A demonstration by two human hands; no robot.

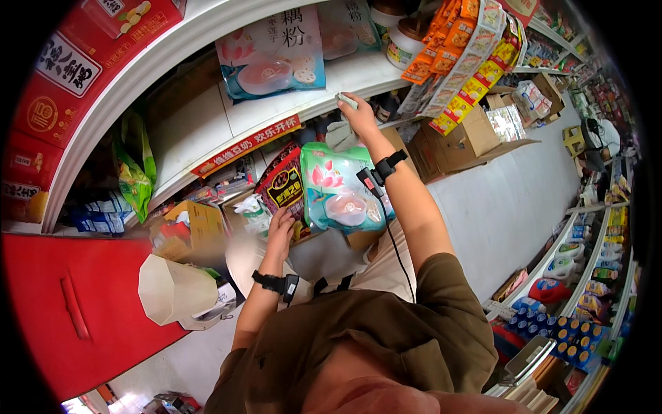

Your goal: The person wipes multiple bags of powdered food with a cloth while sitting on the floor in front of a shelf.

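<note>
- Brown, softly creased fabric of our shirt [358, 338] fills the bottom.
- Leftward, we see a pale, faceted container [165, 290].
- Our left hand [279, 234], fingers slightly bent, is at the lower edge of a glossy dark red bag [284, 181]; whether it grips, we cannot tell.
- Between our hands, near the smooth white shelf [193, 110], we have a shiny, rectangular green pouch [338, 186].
- Beyond its top edge, our right hand [360, 119] clutches a limp grey cloth [341, 136].
</note>
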